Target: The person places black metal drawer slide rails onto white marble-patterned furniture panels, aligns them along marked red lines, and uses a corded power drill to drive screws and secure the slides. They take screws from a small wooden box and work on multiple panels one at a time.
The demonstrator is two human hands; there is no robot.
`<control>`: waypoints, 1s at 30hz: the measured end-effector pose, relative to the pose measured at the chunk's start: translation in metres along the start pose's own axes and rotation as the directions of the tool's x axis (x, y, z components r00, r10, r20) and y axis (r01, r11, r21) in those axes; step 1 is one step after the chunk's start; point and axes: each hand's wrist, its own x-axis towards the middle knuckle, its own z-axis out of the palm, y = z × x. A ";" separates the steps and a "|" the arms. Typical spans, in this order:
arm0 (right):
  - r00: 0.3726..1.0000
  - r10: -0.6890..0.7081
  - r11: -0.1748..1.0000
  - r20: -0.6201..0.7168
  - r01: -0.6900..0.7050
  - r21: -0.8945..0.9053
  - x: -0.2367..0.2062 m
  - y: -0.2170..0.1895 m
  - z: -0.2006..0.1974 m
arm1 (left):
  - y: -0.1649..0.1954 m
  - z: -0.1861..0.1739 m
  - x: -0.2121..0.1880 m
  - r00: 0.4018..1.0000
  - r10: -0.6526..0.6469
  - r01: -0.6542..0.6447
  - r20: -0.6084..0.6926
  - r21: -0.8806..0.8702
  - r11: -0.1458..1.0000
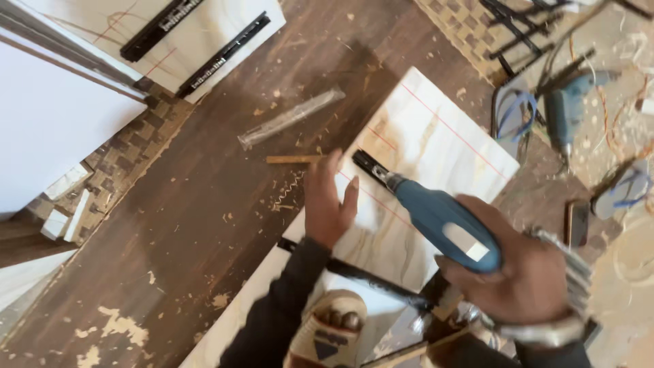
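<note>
You look down on a dark brown wooden floor (204, 225), its boards running diagonally and strewn with pale sawdust, curled shavings and chips. At the far left a strip of checkered brown mat (129, 160) shows beside a large white panel (54, 116). Past it, at the far edge, a pale board (197, 41) carries two black drawer slides (221, 54). A clear plastic sleeve (289, 117) and a thin wooden stick (294, 159) lie on the floor near the middle. At the far right you see a second blue drill (569, 109) among tangled cords, a blue-strapped sandal (623, 191) and a dark phone (578, 223). The light is soft and even.
</note>
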 end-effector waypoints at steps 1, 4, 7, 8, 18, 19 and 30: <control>0.993 -0.024 0.984 -0.117 0.044 0.170 -0.026 0.007 -0.001 | 0.000 0.003 0.003 0.995 -0.050 0.043 0.081 0.085 0.995; 0.941 0.331 0.816 -0.063 -0.253 0.519 -0.101 0.032 0.006 | 0.003 0.017 0.007 0.969 -0.128 0.063 0.209 0.293 0.954; 0.839 0.544 0.687 0.003 -0.447 0.572 -0.158 0.066 0.015 | 0.010 0.026 -0.005 0.974 -0.073 -0.007 0.216 0.350 0.937; 0.823 0.568 0.672 -0.023 -0.448 0.589 -0.171 0.075 0.020 | 0.011 0.028 -0.009 0.977 -0.046 -0.031 0.209 0.351 0.936; 0.789 0.572 0.701 -0.225 -0.327 0.634 -0.246 0.106 0.048 | 0.004 0.018 -0.022 0.946 0.021 -0.138 0.322 0.344 0.929; 0.805 0.533 0.725 -0.261 -0.276 0.631 -0.252 0.108 0.051 | 0.007 0.008 -0.027 0.933 0.096 -0.198 0.348 0.270 0.942; 0.596 0.750 -0.247 0.287 -0.150 0.957 -0.275 0.228 0.181 | 0.041 -0.067 -0.093 0.569 0.317 -0.612 0.759 0.133 0.780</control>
